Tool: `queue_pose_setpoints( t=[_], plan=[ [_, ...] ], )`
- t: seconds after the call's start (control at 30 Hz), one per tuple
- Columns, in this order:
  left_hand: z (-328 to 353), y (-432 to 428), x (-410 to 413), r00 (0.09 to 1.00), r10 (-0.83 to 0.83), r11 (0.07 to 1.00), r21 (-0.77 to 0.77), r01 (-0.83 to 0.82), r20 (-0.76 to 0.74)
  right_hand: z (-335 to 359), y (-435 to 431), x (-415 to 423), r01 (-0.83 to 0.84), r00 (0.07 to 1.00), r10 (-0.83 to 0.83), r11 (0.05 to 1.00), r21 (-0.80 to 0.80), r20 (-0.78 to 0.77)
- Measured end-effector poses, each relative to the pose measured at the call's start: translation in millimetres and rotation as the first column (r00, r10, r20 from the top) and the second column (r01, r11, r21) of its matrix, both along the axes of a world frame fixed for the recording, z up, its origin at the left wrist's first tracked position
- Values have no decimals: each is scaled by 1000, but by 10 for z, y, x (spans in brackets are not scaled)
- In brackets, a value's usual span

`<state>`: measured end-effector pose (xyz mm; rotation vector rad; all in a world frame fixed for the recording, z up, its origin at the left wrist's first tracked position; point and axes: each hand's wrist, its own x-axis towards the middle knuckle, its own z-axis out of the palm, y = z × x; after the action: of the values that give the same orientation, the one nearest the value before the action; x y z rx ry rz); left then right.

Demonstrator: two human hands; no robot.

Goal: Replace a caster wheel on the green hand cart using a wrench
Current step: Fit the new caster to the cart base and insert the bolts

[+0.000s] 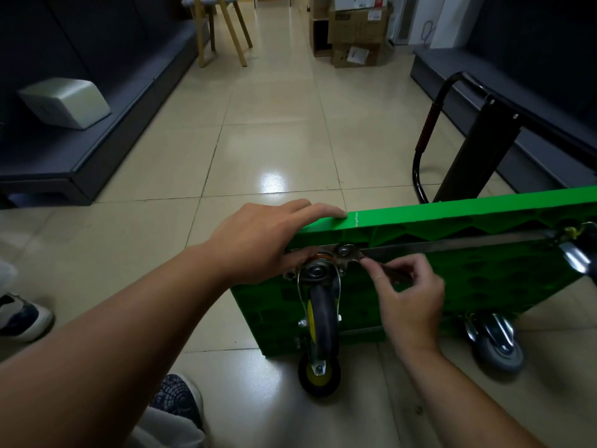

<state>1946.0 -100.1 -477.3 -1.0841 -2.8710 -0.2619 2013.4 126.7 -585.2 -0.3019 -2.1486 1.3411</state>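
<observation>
The green hand cart (452, 279) stands on its side on the tiled floor, underside facing me. A caster wheel (321, 315) with a dark tyre and yellow hub sits against its near corner on a metal mounting plate (344, 255). My left hand (268, 240) lies over the cart's top edge, fingers stretched along the rim and thumb down by the caster's swivel. My right hand (408, 294) pinches a dark wrench (395, 274) whose head sits at the plate's right corner. A bolt (342, 251) shows on the plate.
A second black and yellow wheel (319, 376) lies on the floor below the cart. A grey caster (497, 342) sits at the cart's lower right. The folded black handle (452, 150) rises behind. My shoe (179, 399) and another person's shoe (22, 318) are at left.
</observation>
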Motion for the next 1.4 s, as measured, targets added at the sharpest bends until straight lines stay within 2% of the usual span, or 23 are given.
queue_pose_setpoints(
  t=[0.03, 0.07, 0.1, 0.17, 0.27, 0.33, 0.37, 0.4, 0.43, 0.47, 0.5, 0.53, 0.57, 0.6, 0.63, 0.67, 0.73, 0.93, 1.17, 1.4],
  plan=[
    [2, 0, 3, 1000, 0, 1000, -2, 0, -1, 137, 116, -1, 19, 1000, -13, 978, 206, -27],
    [1, 0, 3, 1000, 0, 1000, -4, 0, -4, 290, 221, -15, 36, 996, 1, 907, 419, -89],
    [-3, 0, 4, 1000, 0, 1000, -5, 0, -7, 454, 305, -46, 51, 986, 54, 797, 601, -156],
    [-6, 2, 7, 1000, -3, 1000, -5, 3, -14, 787, 382, -122, 65, 955, 205, 560, 826, -215],
    [-16, 8, 0, 1000, -10, 1000, -1, 10, -29, 1091, 314, -187, 108, 922, 336, 252, 962, -191],
    [-26, 5, -13, 1000, -10, 1000, 1, 10, -26, 1216, 293, -212, 117, 908, 388, 131, 984, -160],
    [-33, 1, -21, 1000, -9, 1000, 0, 9, -23, 1264, 313, -227, 114, 898, 413, 118, 986, -153],
    [-38, -4, -26, 1000, -8, 1000, -2, 8, -23, 1296, 345, -231, 93, 891, 429, 150, 984, -149],
    [-43, -7, -27, 1000, -7, 1000, -3, 7, -25, 1294, 388, -221, 45, 892, 429, 231, 972, -143],
    [-46, -13, -27, 1000, -6, 1000, -1, 6, -26, 1255, 424, -193, -24, 903, 407, 361, 932, -134],
    [-48, -14, -28, 1000, -5, 1000, 3, 5, -26, 1182, 439, -136, -102, 927, 358, 529, 842, -113],
    [-49, -15, -29, 1000, -6, 1000, 5, 6, -25, 1082, 416, -55, -170, 953, 294, 714, 679, -70],
    [-51, -16, -34, 1000, -7, 1000, 5, 7, -24, 951, 361, 33, -207, 970, 241, 875, 438, -24],
    [-53, -18, -39, 1000, -8, 1000, 4, 8, -22, 802, 275, 103, -208, 978, 210, 967, 145, -1],
    [-56, -21, -43, 1000, -8, 1000, 4, 8, -20, 648, 181, 149, -185, 983, 185, 974, -133, -9],
    [-59, -23, -45, 1000, -9, 1000, 2, 9, -17, 501, 92, 183, -142, 989, 144, 932, -334, -18],
    [-61, -19, -45, 1000, -10, 1000, 3, 10, -14, 251, -64, 236, -73, 996, 89, 861, -503, 7],
    [-59, -18, -43, 1000, -10, 1000, 3, 10, -13, -131, -384, 306, -110, 991, 132, 812, -573, -2],
    [-47, -6, -17, 999, -2, 1000, -4, 2, -38, -308, -501, 111, -43, 998, 60, 796, -604, 8],
    [-46, -2, -20, 999, -3, 1000, 7, 3, -40, -280, -423, -28, -79, 996, 85, 868, -491, -10]
  ],
)
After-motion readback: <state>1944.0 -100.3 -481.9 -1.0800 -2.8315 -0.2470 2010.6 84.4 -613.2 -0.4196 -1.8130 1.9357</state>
